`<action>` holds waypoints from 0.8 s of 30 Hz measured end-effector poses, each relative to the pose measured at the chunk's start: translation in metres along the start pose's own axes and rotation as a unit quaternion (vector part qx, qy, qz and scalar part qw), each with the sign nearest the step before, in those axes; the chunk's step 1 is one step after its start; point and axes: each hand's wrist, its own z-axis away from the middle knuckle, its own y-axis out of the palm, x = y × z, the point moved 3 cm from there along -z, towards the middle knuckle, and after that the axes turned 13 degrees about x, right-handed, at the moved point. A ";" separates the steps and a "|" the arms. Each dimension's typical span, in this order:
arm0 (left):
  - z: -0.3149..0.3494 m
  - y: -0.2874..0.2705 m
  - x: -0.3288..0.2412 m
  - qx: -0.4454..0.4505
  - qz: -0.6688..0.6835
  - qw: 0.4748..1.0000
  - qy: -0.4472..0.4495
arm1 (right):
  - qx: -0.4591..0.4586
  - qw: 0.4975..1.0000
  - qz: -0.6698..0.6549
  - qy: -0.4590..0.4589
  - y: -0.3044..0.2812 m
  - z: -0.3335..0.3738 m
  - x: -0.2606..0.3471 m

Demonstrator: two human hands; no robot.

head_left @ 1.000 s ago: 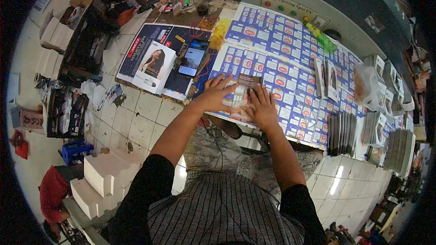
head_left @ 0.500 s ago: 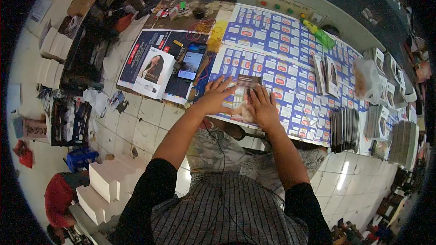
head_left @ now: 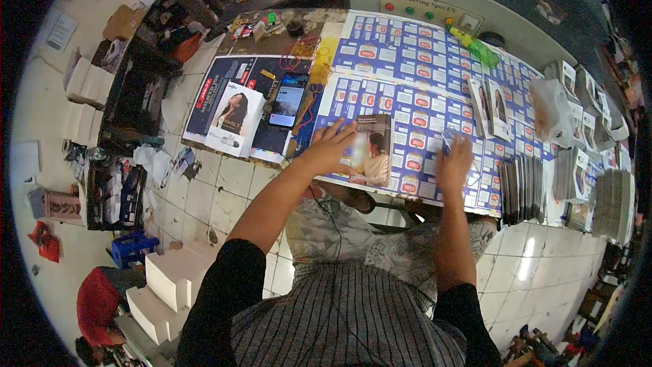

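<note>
**Leaflet under your left hand, right hand off to the side**

Your leaflet (head_left: 377, 153) lies flat on the blue sheet (head_left: 416, 153), left of the sheet's middle and close to its near edge. It is upright and rectangular, with a dark brown band of fine lines at the far end and, below, a photo of a person in a pale peach top; a whitish bright patch shows on its left half.

Your left hand (head_left: 331, 151) is palm down at the sheet's left side, fingers spread, fingertips at the leaflet's left edge, gripping nothing. Your right hand (head_left: 454, 165) is over the sheet's right half, wrist nearly straight, fingers pointing away from you. They blur around a clear item (head_left: 449, 136); you cannot tell whether they grip it. Your 2 forearms stretch forward, the left slanting inward.
</note>
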 end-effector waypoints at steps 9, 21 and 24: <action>-0.012 -0.024 -0.019 0.056 -0.032 0.998 -0.027 | 0.093 0.990 -0.104 0.033 -0.014 0.018 -0.023; -0.015 -0.037 -0.031 0.110 -0.065 0.990 -0.061 | 0.140 0.986 0.020 -0.089 -0.004 -0.039 0.066; -0.017 -0.034 -0.033 0.104 -0.061 0.991 -0.059 | 0.090 0.990 0.033 -0.102 0.004 -0.072 0.058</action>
